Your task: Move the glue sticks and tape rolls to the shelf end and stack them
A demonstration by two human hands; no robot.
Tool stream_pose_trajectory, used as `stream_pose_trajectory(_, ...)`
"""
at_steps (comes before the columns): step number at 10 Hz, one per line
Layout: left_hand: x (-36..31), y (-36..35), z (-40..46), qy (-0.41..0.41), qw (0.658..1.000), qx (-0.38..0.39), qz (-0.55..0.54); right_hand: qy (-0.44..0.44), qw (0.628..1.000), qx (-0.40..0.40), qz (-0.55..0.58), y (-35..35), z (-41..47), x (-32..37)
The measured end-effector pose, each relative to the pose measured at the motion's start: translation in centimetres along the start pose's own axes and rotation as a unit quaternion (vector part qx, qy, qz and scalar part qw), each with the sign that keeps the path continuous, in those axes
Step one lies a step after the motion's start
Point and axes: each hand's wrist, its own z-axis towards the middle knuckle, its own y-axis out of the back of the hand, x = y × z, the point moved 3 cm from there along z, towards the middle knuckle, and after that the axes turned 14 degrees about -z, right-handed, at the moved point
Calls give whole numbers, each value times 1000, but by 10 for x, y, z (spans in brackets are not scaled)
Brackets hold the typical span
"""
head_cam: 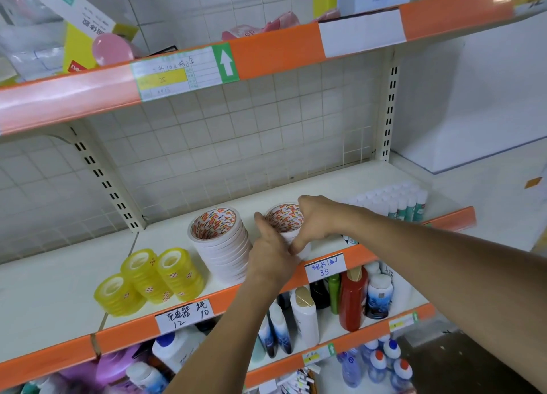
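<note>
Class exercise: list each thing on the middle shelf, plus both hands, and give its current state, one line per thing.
Left hand: grips the held tape stack's left side.
Right hand: grips its right side.
Held tape stack: white rolls, upright, between both hands.
Free white tape stack: leaning, untouched.
Yellow tape stacks: three, leaning, untouched.
Glue sticks: upright, grouped at shelf end.
</note>
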Motion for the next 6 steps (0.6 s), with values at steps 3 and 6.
stream_pose_trajectory(3, 2, 0, 5, 28, 999, 35, 17, -2, 1000, 6, -18, -5, 2, -4)
stream_pose_trajectory(6, -23, 3, 3, 6, 992, 19, 122, 13, 997, -36, -65, 0, -8, 0)
